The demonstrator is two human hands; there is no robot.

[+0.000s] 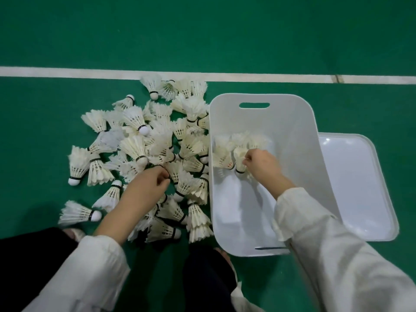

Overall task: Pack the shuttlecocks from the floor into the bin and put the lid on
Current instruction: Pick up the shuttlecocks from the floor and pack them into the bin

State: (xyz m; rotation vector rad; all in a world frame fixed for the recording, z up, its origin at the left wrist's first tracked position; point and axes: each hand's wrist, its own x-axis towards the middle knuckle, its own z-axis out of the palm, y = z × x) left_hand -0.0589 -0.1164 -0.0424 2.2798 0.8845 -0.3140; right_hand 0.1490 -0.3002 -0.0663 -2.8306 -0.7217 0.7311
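1. The shuttlecocks on the floor point(144, 143) lie in a wide loose pile on the green floor point(202, 37), on my left side, just below the white line point(67, 72). Many lie across each other, with the cork ends turned in different directions.
2. My left hand point(146, 188) is at the near edge of this pile. The fingers point(163, 180) are curled in with the tips close together, at the feathers of one shuttlecock, but I cannot tell whether they already hold it.
3. The white bin point(299, 140) stands just beside the pile on the right, and some shuttlecocks touch its left wall. It has a handle slot in the far wall.
4. A small group of shuttlecocks in the bin point(222, 154) lies at the far part of the bottom; the near part of the bottom is bare.
5. My right hand point(262, 165) reaches down inside the bin. It pinches the feathers of one shuttlecock point(239, 158) between thumb and fingers, and the cork end points toward me.
6. The lid point(360, 188) lies flat on the floor to the right of the bin, partly behind its right wall.
7. Both forearms are stretched forward and down, in pale long sleeves point(326, 244), and the wrists are bare.
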